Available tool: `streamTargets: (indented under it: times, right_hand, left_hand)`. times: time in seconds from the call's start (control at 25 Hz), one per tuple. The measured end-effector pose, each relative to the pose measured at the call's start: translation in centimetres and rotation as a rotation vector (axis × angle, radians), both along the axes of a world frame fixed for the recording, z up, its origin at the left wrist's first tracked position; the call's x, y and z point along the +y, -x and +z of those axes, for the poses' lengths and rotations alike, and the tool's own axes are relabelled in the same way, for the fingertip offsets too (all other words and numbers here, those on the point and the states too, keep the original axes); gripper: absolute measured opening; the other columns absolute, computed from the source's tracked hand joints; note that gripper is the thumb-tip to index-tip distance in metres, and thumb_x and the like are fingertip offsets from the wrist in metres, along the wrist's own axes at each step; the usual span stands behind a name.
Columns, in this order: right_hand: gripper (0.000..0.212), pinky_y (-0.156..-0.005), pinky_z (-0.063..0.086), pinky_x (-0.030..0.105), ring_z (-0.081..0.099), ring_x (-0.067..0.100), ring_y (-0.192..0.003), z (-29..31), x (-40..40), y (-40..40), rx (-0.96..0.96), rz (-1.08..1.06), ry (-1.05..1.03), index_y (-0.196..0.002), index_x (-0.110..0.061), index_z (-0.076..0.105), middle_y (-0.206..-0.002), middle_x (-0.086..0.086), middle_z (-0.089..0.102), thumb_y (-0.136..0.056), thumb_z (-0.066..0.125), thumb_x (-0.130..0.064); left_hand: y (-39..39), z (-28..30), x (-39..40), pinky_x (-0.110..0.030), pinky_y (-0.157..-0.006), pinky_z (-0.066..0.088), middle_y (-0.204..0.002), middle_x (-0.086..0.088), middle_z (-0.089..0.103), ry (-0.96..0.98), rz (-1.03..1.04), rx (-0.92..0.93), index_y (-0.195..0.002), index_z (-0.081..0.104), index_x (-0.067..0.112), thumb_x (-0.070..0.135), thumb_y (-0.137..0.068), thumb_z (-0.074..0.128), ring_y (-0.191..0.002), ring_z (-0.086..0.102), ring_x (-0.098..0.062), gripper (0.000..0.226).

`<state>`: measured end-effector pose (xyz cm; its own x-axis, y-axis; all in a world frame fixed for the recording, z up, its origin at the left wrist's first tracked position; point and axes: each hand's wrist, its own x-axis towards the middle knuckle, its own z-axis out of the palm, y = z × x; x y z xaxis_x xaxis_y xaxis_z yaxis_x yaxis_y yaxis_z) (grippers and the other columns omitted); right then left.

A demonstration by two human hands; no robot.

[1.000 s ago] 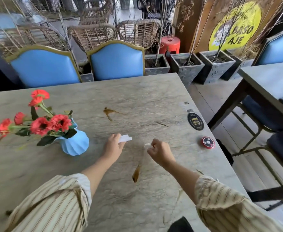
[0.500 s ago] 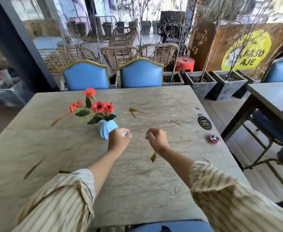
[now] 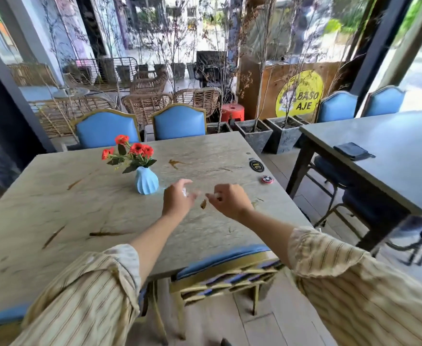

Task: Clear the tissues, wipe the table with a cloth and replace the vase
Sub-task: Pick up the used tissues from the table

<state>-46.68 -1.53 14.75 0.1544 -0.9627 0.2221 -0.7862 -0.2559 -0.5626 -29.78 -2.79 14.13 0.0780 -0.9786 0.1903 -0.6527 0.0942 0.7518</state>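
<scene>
Both arms reach forward, striped sleeves pushed up to the elbows. The left hand (image 3: 178,198) has its forefinger and thumb loosely spread, something small and white in its grip. The right hand (image 3: 229,199) is curled, pinching a white scrap.

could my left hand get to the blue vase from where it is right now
Probably yes. The left hand hovers just right of the blue vase with nothing between them, though it already holds a bit of tissue.
</scene>
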Motion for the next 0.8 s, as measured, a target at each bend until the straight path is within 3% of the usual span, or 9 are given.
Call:
streamTargets:
  times: [0.08, 0.24, 0.36, 0.48, 0.56, 0.68, 0.8]
  right_hand:
    - [0.043, -0.054, 0.033, 0.027, 0.051, 0.026, -0.057, 1.2, 2.3, 2.7, 0.065, -0.021, 0.0, -0.055, -0.019, 0.04, -0.052, -0.006, 0.048, -0.088, 0.062, -0.036]
    - [0.049, -0.051, 0.032, 0.03, 0.053, 0.034, -0.06, 2.1, 4.9, 8.9, 0.057, -0.134, 0.087, -0.052, -0.018, 0.035, -0.057, 0.003, 0.049, -0.09, 0.059, -0.037]
    - [0.05, -0.052, 0.028, 0.029, 0.048, 0.032, -0.056, 2.6, 6.4, 13.6, 0.054, -0.188, 0.156, -0.051, -0.019, 0.035, -0.056, 0.001, 0.046, -0.09, 0.06, -0.039]
    - [0.055, -0.047, 0.032, 0.029, 0.041, 0.019, -0.05, 2.4, 6.9, 20.1, 0.037, -0.236, 0.078, -0.048, -0.024, 0.035, -0.051, -0.007, 0.044, -0.085, 0.057, -0.058]
    - [0.061, -0.051, 0.04, 0.034, 0.048, 0.021, -0.051, 1.9, 6.7, 25.2, 0.031, -0.264, 0.0, -0.049, -0.019, 0.041, -0.051, -0.004, 0.049, -0.084, 0.048, -0.068]
    - [0.054, -0.056, 0.042, 0.033, 0.052, 0.021, -0.055, 1.3, 6.5, 32.8, -0.043, -0.349, -0.08, -0.052, -0.018, 0.045, -0.059, 0.004, 0.055, -0.095, 0.044, -0.051]
    - [0.048, -0.051, 0.032, 0.028, 0.042, 0.015, -0.048, 0.5, 6.2, 41.1, -0.162, -0.484, -0.052, -0.052, -0.014, 0.041, -0.054, 0.002, 0.047, -0.097, 0.046, -0.028]
  left_hand:
    - [2.8, 0.6, 2.0, -0.022, -0.063, 0.036, -0.091, -0.012, 0.069, 0.051, -0.025, 0.025, -0.106, 0.065, 0.013, 0.033, -0.086, 0.067, -0.084, 0.065, -0.022, 0.028]
    - [8.9, 1.7, 4.6, -0.021, -0.043, 0.047, -0.065, -0.006, 0.069, 0.067, -0.15, 0.131, -0.097, 0.068, 0.012, 0.033, -0.091, 0.062, -0.042, 0.059, -0.004, 0.023]
    - [13.1, 2.1, 4.8, -0.028, -0.058, 0.057, -0.064, -0.006, 0.07, 0.037, -0.203, 0.118, -0.091, 0.071, 0.012, 0.032, -0.088, 0.065, -0.049, 0.064, -0.013, 0.021]
    - [19.4, 2.4, 4.1, -0.03, -0.067, 0.05, -0.076, -0.013, 0.072, 0.038, -0.235, 0.053, -0.088, 0.073, 0.009, 0.038, -0.086, 0.066, -0.071, 0.067, -0.024, 0.03]
    - [24.7, 2.2, 3.4, -0.029, -0.065, 0.042, -0.082, -0.015, 0.072, 0.007, -0.261, 0.019, -0.087, 0.074, 0.01, 0.041, -0.088, 0.062, -0.082, 0.065, -0.029, 0.034]
    - [32.9, 1.0, 2.0, -0.029, -0.071, 0.044, -0.092, -0.013, 0.072, -0.087, -0.289, 0.002, -0.088, 0.074, 0.012, 0.035, -0.092, 0.055, -0.092, 0.064, -0.028, 0.03]
    - [41.0, -0.6, 0.8, -0.031, -0.077, 0.046, -0.093, -0.008, 0.07, -0.166, -0.31, 0.03, -0.09, 0.071, 0.012, 0.022, -0.092, 0.048, -0.094, 0.063, -0.028, 0.025]
